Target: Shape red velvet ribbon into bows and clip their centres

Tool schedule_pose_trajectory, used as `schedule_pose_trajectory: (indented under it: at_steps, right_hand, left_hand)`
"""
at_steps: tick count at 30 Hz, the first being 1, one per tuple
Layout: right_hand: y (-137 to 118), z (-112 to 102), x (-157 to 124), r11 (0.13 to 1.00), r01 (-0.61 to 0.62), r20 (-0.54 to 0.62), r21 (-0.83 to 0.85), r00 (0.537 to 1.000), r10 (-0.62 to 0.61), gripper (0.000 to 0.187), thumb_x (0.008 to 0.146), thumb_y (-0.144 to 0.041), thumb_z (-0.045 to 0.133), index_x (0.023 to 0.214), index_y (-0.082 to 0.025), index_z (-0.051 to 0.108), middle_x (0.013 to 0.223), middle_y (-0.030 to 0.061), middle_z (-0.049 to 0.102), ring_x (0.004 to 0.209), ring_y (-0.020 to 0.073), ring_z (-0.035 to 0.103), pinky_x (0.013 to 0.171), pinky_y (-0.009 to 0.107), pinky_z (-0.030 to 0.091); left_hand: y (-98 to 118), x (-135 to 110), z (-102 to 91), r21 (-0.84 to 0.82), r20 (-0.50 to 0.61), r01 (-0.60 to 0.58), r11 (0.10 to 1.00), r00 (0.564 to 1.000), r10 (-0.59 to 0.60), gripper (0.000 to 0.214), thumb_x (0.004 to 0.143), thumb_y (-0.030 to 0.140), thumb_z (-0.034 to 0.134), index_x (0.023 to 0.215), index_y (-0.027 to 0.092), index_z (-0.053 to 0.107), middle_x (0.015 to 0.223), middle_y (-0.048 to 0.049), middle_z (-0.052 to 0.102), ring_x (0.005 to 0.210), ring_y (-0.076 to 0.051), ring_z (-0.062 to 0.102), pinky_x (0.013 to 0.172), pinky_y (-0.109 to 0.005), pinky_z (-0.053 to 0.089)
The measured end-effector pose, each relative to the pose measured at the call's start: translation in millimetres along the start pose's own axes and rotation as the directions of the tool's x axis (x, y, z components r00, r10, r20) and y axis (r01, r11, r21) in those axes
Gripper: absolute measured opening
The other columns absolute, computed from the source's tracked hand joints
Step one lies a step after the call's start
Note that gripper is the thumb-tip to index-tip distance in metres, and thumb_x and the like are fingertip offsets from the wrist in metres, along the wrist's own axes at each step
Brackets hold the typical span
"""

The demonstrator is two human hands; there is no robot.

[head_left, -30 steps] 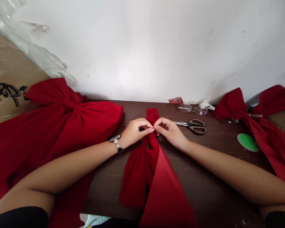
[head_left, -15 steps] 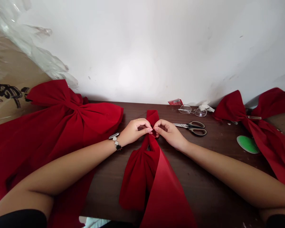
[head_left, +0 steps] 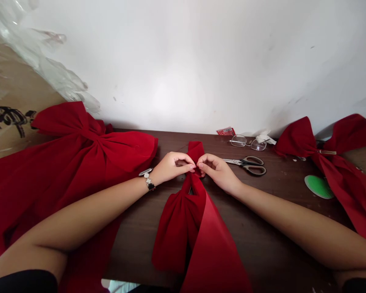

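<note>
A red fabric bow (head_left: 173, 228) lies on the dark wooden table (head_left: 137, 240), its gathered loops and long tail spreading toward me. Over its upper, narrow end my left hand (head_left: 175, 165) and my right hand (head_left: 212, 169) meet, thumb and forefinger of each pinched together. What sits between the fingertips is too small to make out; a thin thread seems to run near the left hand. A bracelet and a watch circle my left wrist. Just right of my right hand lie scissors (head_left: 251, 165) with black and beige handles.
A large red bow (head_left: 88, 134) covers the table's left side. Another red bow with a metal clip (head_left: 326, 151) lies at right, beside a green disc (head_left: 319, 186). Eyeglasses (head_left: 251, 142) and a red packet (head_left: 225, 131) rest by the white wall (head_left: 186, 61). Clear plastic hangs over a cardboard box (head_left: 21, 89).
Almost nothing differs. Both hands keep their pinch over the bow, and the whole view has shifted very slightly.
</note>
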State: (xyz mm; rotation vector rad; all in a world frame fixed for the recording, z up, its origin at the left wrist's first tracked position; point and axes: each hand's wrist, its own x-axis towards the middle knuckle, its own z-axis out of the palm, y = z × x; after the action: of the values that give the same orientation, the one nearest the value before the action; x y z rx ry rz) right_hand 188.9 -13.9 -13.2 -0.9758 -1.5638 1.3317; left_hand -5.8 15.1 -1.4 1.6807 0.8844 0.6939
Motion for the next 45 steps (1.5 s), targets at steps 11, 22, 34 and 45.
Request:
schedule_pose_trajectory:
  at_steps: [11,22,34,45]
  right_hand:
    - [1.5,1.4,-0.1,1.000,0.013,-0.022,0.001,1.000,-0.013,0.027,0.082,-0.043,0.064,0.079,-0.017,0.058,0.068,-0.0010,0.057,0.059,0.0096,0.050,0.058,0.024,0.044]
    - [3.6,2.1,-0.7,0.999,0.039,-0.042,0.008,0.998,-0.038,0.023,0.084,-0.039,0.063,0.080,-0.017,0.059,0.068,-0.0013,0.057,0.058,0.0087,0.050,0.056,0.023,0.042]
    - [1.9,2.1,-0.3,0.999,0.014,-0.039,0.035,0.999,-0.012,0.024,0.081,-0.041,0.065,0.080,-0.017,0.059,0.068,-0.0011,0.058,0.057,0.0086,0.051,0.055,0.023,0.045]
    - [6.4,2.7,-1.5,1.000,-0.017,-0.084,-0.004,0.996,0.016,0.024,0.076,-0.038,0.070,0.074,-0.016,0.061,0.068,0.0009,0.062,0.060,0.0101,0.055,0.056,0.023,0.044]
  left_hand:
    - [2.5,1.6,8.6,-0.034,-0.049,0.004,0.999,0.999,-0.006,0.012,0.075,0.023,0.069,0.075,0.011,0.069,0.074,-0.0055,0.073,0.070,-0.015,0.070,0.068,-0.024,0.055]
    - [5.1,1.3,10.1,-0.074,-0.046,0.058,0.996,0.997,-0.061,0.010,0.074,0.020,0.069,0.075,0.010,0.070,0.075,-0.0066,0.074,0.071,-0.015,0.070,0.069,-0.024,0.054]
    - [5.1,0.9,9.2,-0.061,-0.041,0.038,0.997,0.998,-0.040,0.008,0.074,0.019,0.068,0.074,0.011,0.068,0.075,-0.0062,0.074,0.072,-0.015,0.070,0.071,-0.025,0.055]
    - [2.3,-0.2,9.6,-0.030,-0.043,-0.032,0.999,0.999,0.030,0.013,0.076,0.023,0.068,0.070,0.011,0.067,0.075,-0.0061,0.072,0.072,-0.015,0.068,0.072,-0.025,0.053]
